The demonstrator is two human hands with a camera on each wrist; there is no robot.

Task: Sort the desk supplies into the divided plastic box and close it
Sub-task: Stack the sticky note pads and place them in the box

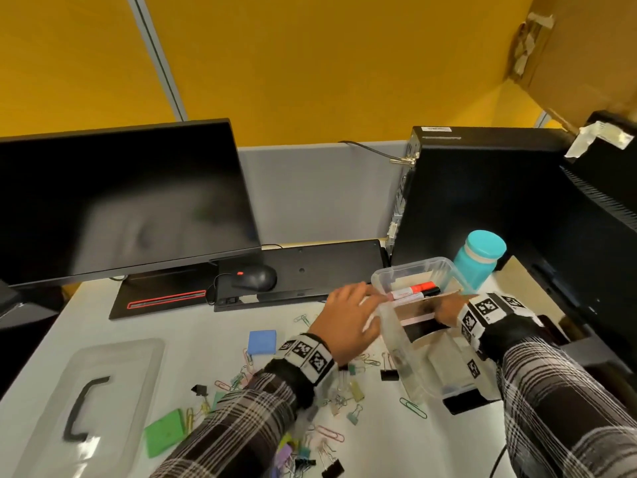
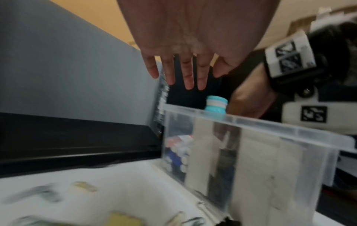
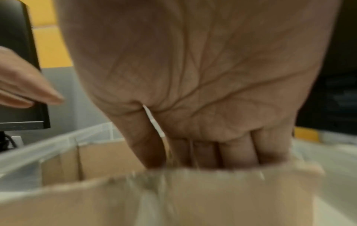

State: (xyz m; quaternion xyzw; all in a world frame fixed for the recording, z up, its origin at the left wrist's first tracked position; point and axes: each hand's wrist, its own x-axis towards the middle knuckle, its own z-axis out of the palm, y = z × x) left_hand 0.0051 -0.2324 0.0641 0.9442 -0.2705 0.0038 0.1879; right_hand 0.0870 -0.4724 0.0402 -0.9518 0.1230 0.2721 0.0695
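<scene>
Your right hand (image 1: 444,310) is down inside the clear plastic box (image 1: 396,336), which stands toward the right edge of the bench (image 1: 213,336), in front of the black computer tower (image 1: 482,201). From the right wrist view, its fingers (image 3: 237,152) dip behind a cardboard divider (image 3: 173,191) and something thin and white shows between the thumb and forefinger. The blur hides whether you are pinching it or the divider, so I cannot tell what the hand has hold of. Your left hand (image 1: 348,317) lies flat, fingers straight and spread, against the box's left rim, holding nothing.

The far compartment already has markers (image 1: 413,292) in it. The rest is still loose on the bench: paper clips and binder clips (image 1: 341,398) scattered near the front edge, a blue block (image 1: 262,341) and a green block (image 1: 164,435) among them. The lid (image 1: 89,405) with its black handle lies near the front left corner, well apart from the box.

The weak points from here, as I judge them:
- The dividers look like loose card. Pull your right hand out fast and one could lift or lean, letting the small clips run between compartments.
- The box is light and sits close to the bench's right edge, so a push from your flat left hand could slide it that way.
- The teal bottle (image 1: 479,258) stands just behind the box and a nudge backward could topple it.
- A divider or marker left standing proud would stop the lid seating.
</scene>
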